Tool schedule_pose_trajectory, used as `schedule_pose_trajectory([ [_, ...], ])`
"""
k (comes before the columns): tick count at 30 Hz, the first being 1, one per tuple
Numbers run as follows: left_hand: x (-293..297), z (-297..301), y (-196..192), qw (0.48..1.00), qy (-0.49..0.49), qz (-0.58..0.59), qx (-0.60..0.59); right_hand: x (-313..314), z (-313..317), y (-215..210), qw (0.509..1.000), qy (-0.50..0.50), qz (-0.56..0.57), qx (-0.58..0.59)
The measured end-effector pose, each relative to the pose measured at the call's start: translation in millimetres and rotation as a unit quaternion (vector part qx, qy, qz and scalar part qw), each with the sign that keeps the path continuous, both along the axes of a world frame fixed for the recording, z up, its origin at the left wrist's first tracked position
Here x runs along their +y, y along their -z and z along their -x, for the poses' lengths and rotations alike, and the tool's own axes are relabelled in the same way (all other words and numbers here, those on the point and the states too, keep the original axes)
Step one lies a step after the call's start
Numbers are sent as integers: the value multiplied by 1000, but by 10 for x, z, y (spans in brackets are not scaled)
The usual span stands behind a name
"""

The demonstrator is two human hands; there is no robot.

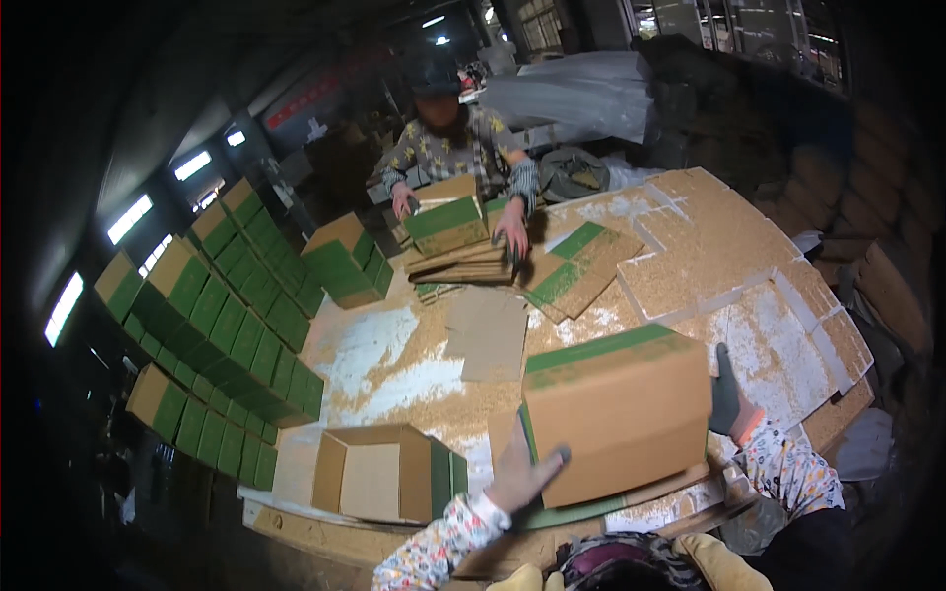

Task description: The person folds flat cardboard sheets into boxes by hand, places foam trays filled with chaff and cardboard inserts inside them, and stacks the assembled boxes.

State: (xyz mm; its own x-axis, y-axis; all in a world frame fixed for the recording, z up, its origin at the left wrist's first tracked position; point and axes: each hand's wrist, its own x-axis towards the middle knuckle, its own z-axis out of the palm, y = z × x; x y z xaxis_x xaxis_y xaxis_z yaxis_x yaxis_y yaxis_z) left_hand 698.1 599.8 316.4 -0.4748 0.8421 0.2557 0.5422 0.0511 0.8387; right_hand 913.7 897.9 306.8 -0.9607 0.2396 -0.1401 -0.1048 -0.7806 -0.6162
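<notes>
A brown cardboard box (pixel 621 424) with a green band along its far upper edge is held between my two hands at the front right of the table. My left hand (pixel 522 473), in a pale glove with dark fingertips, grips the box's left side, its thumb over the near face. Against the right side lies my right hand (pixel 734 399), its dark gloved fingers pointing up; the box hides part of its palm. Flat cardboard (pixel 650 491) lies beneath the box. An open-topped cardboard box (pixel 371 478) stands to the left of my left hand.
Tall stacks of green-and-brown boxes (pixel 232 340) line the table's left edge. Across the table a co-worker (pixel 463 148) handles another box (pixel 445 225) over flattened cartons (pixel 463 266). More flat cardboard (pixel 576 271) lies mid-table. The tabletop (pixel 709 231) has worn white patches.
</notes>
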Motion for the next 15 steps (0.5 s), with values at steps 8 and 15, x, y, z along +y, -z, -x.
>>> schedule_pose_trajectory([
  [8, -78, 343, 267, 991, -132, 5, 22, 220, 461, 389, 774, 104, -547, -301],
  [15, 1132, 877, 105, 917, -123, 280, 257, 17, 89, 559, 928, 79, -357, -73],
])
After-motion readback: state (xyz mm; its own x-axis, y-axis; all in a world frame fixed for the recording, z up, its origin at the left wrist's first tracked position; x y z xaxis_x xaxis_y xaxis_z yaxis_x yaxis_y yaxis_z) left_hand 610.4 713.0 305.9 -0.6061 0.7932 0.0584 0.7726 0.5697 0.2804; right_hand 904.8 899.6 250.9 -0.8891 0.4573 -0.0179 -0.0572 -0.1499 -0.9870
